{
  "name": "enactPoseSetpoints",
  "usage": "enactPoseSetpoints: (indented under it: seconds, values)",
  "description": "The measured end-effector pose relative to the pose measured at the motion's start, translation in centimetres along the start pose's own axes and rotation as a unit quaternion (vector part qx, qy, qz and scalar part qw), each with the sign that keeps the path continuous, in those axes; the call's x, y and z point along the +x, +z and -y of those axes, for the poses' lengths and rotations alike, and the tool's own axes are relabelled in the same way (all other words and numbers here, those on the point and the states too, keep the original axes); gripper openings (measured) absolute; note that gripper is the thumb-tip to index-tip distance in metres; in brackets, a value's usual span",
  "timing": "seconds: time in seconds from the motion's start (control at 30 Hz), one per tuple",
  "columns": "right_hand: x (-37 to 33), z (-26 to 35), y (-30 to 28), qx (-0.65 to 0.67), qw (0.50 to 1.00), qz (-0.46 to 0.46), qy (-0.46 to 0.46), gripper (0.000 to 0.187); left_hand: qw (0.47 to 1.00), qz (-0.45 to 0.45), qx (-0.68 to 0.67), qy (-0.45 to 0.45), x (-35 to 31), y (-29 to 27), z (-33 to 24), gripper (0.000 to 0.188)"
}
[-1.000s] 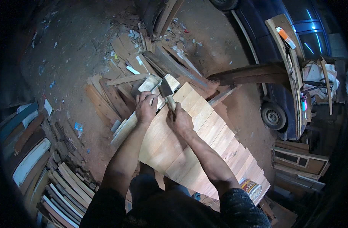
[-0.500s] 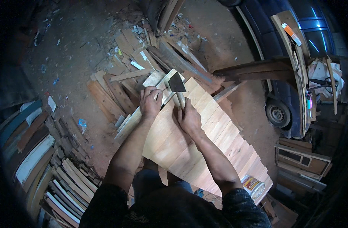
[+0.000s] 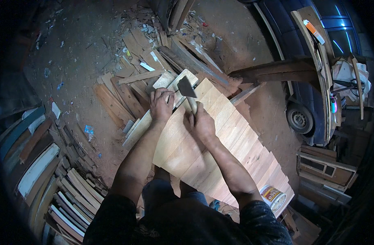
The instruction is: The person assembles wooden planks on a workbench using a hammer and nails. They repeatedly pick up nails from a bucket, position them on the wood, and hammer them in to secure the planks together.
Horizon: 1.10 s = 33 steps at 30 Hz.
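My right hand [image 3: 204, 123] is closed around the pale handle of a putty knife [image 3: 187, 87]. Its dark, wide blade points away from me, over the far end of a narrow wooden board [image 3: 143, 127]. My left hand [image 3: 161, 107] grips that board from above, with the fingers curled over it. The board lies along the left edge of a panel of joined wooden strips [image 3: 223, 141], which spreads out below both hands. A white tub [image 3: 272, 197] with a coloured label stands on the panel's near right corner, by my right elbow.
Offcuts [image 3: 113, 98] are heaped on the dirt floor beyond the panel. Stacked curved wood pieces [image 3: 78, 192] fill the lower left. A dark blue vehicle [image 3: 276, 24] stands at the upper right, behind a wooden beam [image 3: 276, 72] and upright boards. A framed panel [image 3: 325, 167] leans at the right.
The putty knife's blade has shifted slightly left and tilted more over the narrow board. My left hand keeps its grip on the board.
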State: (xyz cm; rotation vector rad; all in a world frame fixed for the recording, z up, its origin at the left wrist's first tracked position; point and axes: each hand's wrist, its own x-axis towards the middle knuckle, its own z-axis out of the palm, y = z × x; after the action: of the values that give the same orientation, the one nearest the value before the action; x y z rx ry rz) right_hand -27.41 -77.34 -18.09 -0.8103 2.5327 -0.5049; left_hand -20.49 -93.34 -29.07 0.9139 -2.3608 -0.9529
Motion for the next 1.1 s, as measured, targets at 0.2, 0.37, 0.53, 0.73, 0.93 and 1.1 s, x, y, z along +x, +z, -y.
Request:
enactPoseSetpoints:
  seconds: [0.2,0.37,0.53,0.73,0.93,1.1]
  values:
    - [2.0,-1.1,1.5,-0.012,0.997,0.071,0.041,0.037,0.999,-0.001,0.027,0.018,0.2,-0.1,-0.7,0.010]
    - [-0.1,-0.2,0.2,0.045,0.997,0.034,0.048,0.043,0.999,-0.006,0.040,0.028,-0.1,0.1,-0.3,0.012]
    - [-0.5,-0.5,0.0,0.047,0.994,0.051,0.083,0.045,0.999,0.012,0.043,0.017,-0.4,-0.1,-0.7,0.014]
    - [0.1,-0.1,-0.3,0.039,0.996,0.052,0.061,0.040,0.999,0.009,0.045,0.017,0.1,0.2,-0.6,0.016]
    - [1.3,-0.1,-0.2,-0.014,0.994,0.086,0.067,0.038,0.999,0.016,0.044,0.013,0.1,0.2,-0.8,0.016]
    - [1.5,0.6,-1.3,0.013,0.998,0.050,0.047,0.039,0.999,0.004,0.045,0.011,0.0,0.5,-0.4,0.013]
